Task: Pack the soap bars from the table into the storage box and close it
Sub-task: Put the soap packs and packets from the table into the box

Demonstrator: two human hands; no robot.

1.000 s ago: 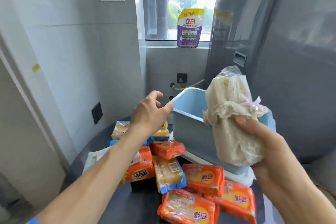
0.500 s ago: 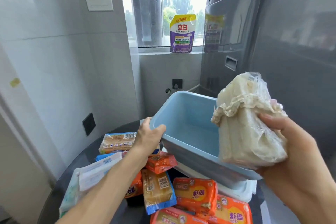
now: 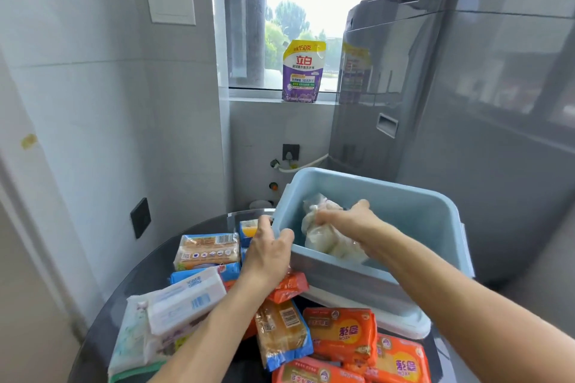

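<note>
A light blue storage box (image 3: 413, 214) stands tilted toward me on the dark round table (image 3: 146, 277), resting on its pale lid (image 3: 401, 325). My left hand (image 3: 269, 250) grips the box's near left rim. My right hand (image 3: 348, 221) is inside the box, closed on a clear plastic bag of pale soap (image 3: 323, 233) that lies against the box floor. Several wrapped soap bars lie on the table in front: orange packs (image 3: 342, 333), a yellow bar in a blue wrapper (image 3: 280, 333), a beige bar with a barcode (image 3: 207, 250) and a white bar (image 3: 186, 301).
A tall grey appliance (image 3: 466, 134) stands close behind and to the right of the box. A purple and yellow detergent pouch (image 3: 301, 71) sits on the window sill. Grey tiled wall with a dark socket (image 3: 140, 217) runs along the left. A patterned tissue pack (image 3: 133, 339) lies at the table's left.
My right hand has gone from holding the bagged soap up in front of the box to down inside it. My left hand moved from the air to the box rim and tilted the box.
</note>
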